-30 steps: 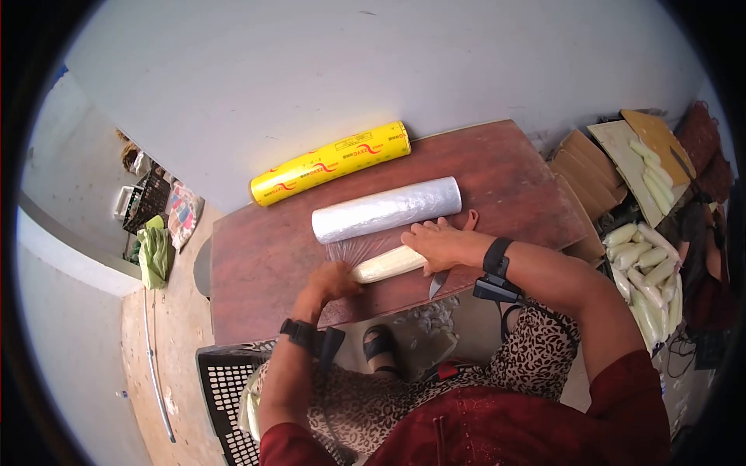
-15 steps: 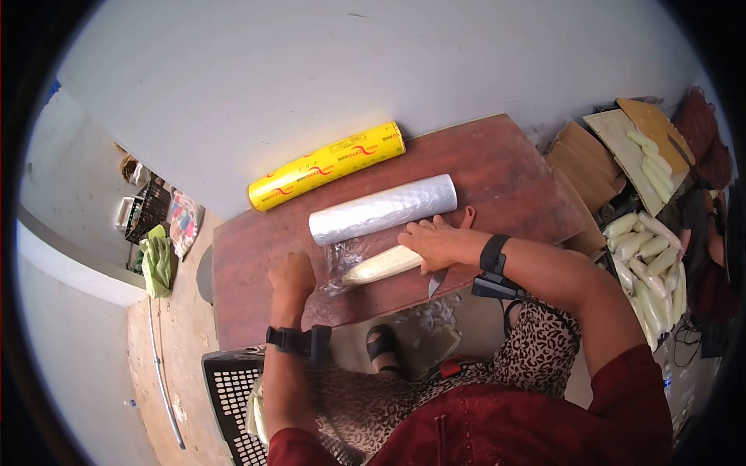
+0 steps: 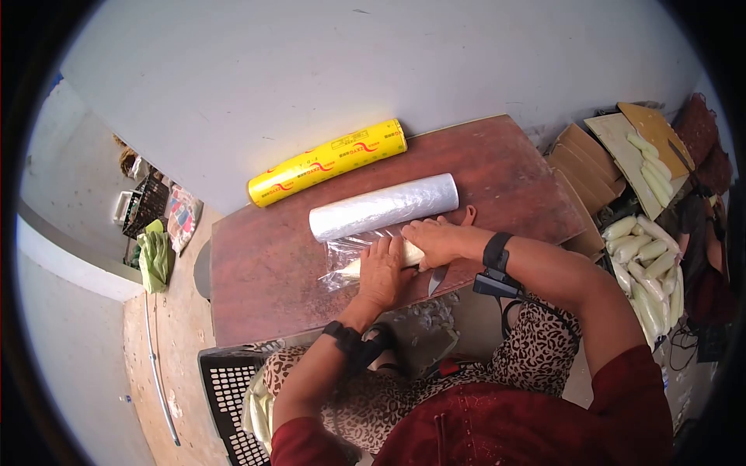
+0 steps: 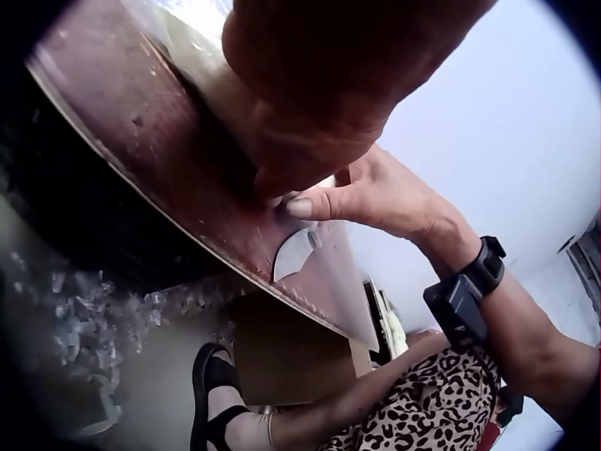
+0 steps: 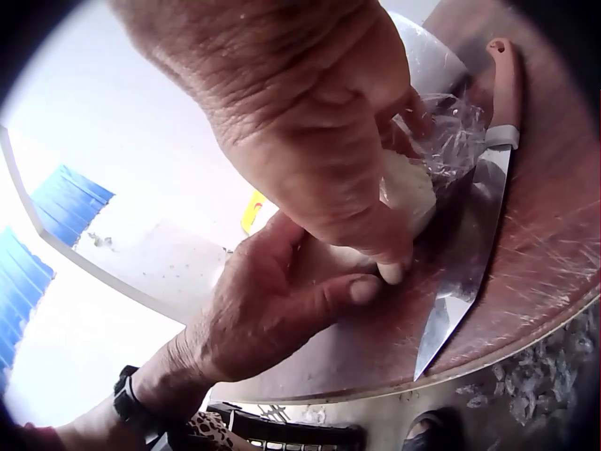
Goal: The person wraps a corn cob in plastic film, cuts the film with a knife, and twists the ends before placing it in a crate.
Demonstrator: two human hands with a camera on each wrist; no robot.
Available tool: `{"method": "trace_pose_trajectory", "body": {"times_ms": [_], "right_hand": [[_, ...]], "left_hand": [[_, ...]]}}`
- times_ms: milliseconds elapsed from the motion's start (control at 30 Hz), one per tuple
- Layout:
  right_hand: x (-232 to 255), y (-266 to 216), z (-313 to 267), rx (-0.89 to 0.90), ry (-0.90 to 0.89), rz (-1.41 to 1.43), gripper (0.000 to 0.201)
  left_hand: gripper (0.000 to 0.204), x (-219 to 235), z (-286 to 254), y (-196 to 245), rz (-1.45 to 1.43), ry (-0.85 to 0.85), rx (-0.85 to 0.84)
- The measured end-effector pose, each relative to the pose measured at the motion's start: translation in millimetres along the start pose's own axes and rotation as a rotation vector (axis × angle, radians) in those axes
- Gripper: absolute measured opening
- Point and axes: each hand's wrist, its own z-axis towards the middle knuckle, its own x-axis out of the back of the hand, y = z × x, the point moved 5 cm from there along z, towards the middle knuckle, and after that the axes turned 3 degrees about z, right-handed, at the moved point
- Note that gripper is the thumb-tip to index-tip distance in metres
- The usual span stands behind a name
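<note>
A pale, elongated piece [image 3: 352, 269] partly wrapped in clear film [image 3: 342, 250] lies on the dark red table, below a white roll of film [image 3: 385, 206]. My left hand [image 3: 381, 273] lies over its middle, fingers spread across the top and thumb along the near side. At its right end my right hand [image 3: 437, 242] grips it; in the right wrist view fingers and thumb of the right hand [image 5: 310, 141] curl around the cut end [image 5: 409, 193]. A knife [image 5: 474, 225] with an orange handle lies on the table beside that hand.
A yellow printed roll [image 3: 328, 163] lies at the table's back edge by the wall. A black crate [image 3: 225, 388] stands at the near left. Right of the table are cardboard [image 3: 587, 171] and a pile of wrapped pale pieces [image 3: 645, 268].
My left hand first moved left off the film-wrapped piece, then came back right and down onto its middle. The right hand has stayed at the right end.
</note>
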Motion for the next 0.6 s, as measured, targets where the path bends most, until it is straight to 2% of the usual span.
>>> {"method": "trace_pose_trajectory", "body": {"times_ms": [167, 367, 567, 600], "right_hand": [[7, 1, 0, -0.022, -0.087, 0.083, 0.063], [9, 21, -6, -0.041, -0.139, -0.017, 0.063], [15, 48, -5, -0.005, -0.226, 0.156, 0.059], [18, 54, -5, -0.008, -0.16, 0.229, 0.057]], "left_hand": [[0.059, -2, 3, -3, -0.061, 0.006, 0.02], [0.056, -2, 5, -6, -0.054, -0.011, 0.054], [0.055, -4, 10, -12, -0.108, -0.114, 0.11], [0.053, -5, 10, -12, -0.12, -0.128, 0.119]]}}
